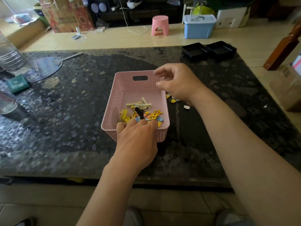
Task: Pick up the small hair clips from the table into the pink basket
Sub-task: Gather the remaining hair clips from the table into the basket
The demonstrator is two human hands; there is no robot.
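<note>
Left hand point(136, 137): I'm gripping the pink basket point(117, 101) rim at frame centre, steadying it.
Right hand point(177, 84): I'm hovering loosely open, empty, over it.
Clips point(187, 107): some are lying just right of it.

Pink perforated basket point(120, 88), yellow clips point(156, 114), dark speckled table point(73, 111)

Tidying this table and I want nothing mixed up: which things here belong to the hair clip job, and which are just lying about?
Part of the job:
pink basket
clips in the basket
loose clips on the table

Just lying about:
hand fan
green box
black trays
plastic bottle
</note>
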